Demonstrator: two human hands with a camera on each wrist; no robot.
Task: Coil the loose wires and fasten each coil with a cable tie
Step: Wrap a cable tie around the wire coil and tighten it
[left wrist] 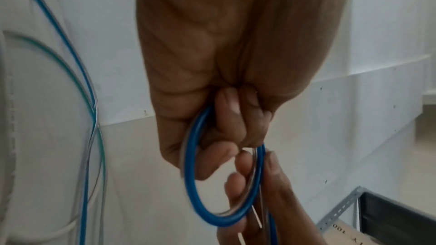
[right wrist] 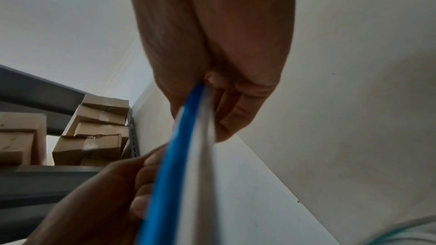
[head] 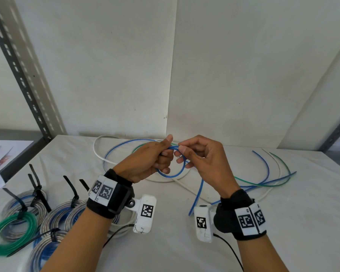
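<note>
Two hands are raised together just above the table, wrists low and fingers pointing away from the person. The left hand has its fingers curled around a small loop of blue wire, thumb sticking up above it; from the left wrist camera the blue wire passes under the curled fingers as a neat ring with a clear strand alongside the blue. The right hand pinches the same loop at its top between thumb and forefinger, the other fingers bent loosely, and in the right wrist view the blue wire runs out from that right hand toward the left hand, blurred. One tail of the wire drops from the loop to the table near the right wrist. Behind the hands lie loose wires, blue, green and white, in wide open curves on the white cloth. At the near left sit finished coils, silver-blue ones and a green coil, each fastened with black cable ties whose tails stick up. A white wall stands behind the table, with a grey slotted shelf post leaning across the left side.
</note>
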